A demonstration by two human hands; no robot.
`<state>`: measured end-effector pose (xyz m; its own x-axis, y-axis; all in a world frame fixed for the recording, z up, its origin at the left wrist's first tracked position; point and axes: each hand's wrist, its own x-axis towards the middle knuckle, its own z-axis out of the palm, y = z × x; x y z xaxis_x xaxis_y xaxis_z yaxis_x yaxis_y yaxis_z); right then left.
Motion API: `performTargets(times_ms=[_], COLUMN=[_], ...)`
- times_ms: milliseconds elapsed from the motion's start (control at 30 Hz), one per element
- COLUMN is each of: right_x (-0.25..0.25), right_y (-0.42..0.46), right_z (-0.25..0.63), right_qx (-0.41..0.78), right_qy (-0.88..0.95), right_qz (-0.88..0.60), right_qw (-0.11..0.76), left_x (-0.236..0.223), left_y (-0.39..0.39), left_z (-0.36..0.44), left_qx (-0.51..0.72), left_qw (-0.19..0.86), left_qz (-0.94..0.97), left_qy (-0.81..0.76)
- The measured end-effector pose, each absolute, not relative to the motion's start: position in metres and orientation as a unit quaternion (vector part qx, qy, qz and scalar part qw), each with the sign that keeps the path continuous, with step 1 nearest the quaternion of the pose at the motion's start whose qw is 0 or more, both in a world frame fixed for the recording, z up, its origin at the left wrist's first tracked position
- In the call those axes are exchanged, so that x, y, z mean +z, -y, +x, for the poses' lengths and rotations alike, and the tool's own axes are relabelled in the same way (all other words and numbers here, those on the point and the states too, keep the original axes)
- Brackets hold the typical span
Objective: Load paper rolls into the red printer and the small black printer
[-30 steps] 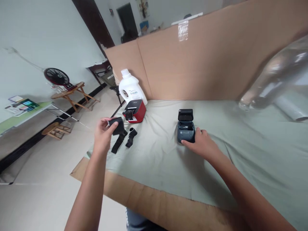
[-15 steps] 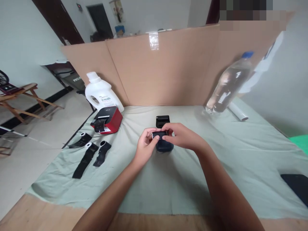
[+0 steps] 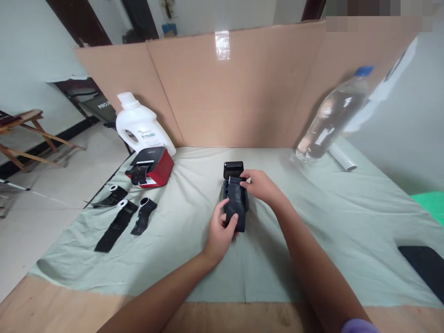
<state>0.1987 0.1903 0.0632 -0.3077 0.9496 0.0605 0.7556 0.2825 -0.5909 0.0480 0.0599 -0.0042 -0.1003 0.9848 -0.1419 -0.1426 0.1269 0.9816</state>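
A roll of black paper, partly unwound, stretches between my two hands over the middle of the cloth. My left hand is closed on its lower, loose end, with the thumb on top. At the upper end, the fingers of my right hand pinch the rolled part. Directly beneath the roll is a small dark label printer with its black lid raised at the back. The paper and my hands hide most of the printer's body, so I cannot tell whether the roll touches its inside.
Several unwound black rolls lie at the left, near a red-and-black printer and a white jug. A water bottle leans on the cardboard screen beside a white tube. A dark phone-like slab rests at the right edge.
The compact roll has been partly unwound into a strip. My left hand has pulled its end down toward me, while my right hand stays at the upper end. The view has tilted slightly downward.
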Motion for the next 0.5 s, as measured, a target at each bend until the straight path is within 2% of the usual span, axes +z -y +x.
performTargets(times_ms=[200, 500], right_x=[0.047, 0.032], right_y=[-0.186, -0.187], right_z=[0.176, 0.169], right_qx=[0.154, 0.140], right_qy=[0.786, 0.781], right_qz=[-0.579, -0.588], right_qw=[0.153, 0.159], left_x=[-0.012, -0.019], left_y=[-0.063, -0.067], left_z=[0.047, 0.044], left_qx=[0.507, 0.501], left_qw=[0.543, 0.542], left_qz=[0.404, 0.426], left_qy=[-0.533, -0.523])
